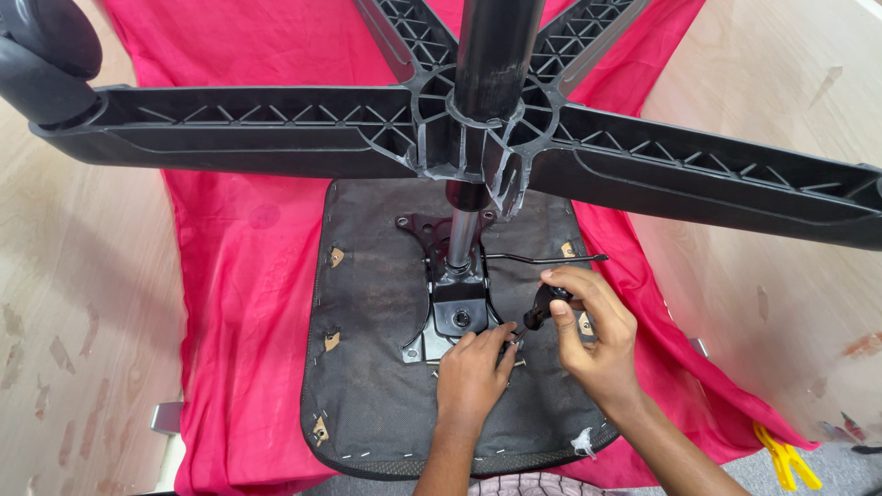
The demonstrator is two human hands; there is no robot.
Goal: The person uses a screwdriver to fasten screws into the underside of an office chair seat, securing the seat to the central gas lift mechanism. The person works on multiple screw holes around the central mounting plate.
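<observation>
Black-handled screwdriver point(542, 310) sat gripped in my right hand point(593, 335), left hand point(473, 367) pinching its tip by the glossy metal plate point(457, 312), pink cloth point(243, 276) over pale wood point(73, 303).

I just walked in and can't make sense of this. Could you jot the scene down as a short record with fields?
Setting: upturned office chair lying seat-down on a pink cloth
Overhead: black star base on its column
Left hand: fingertips at the metal seat plate
Right hand: gripping a black-handled screwdriver, tip down toward the plate
Nearby: thin lever rod; yellow clamp at lower right
</observation>
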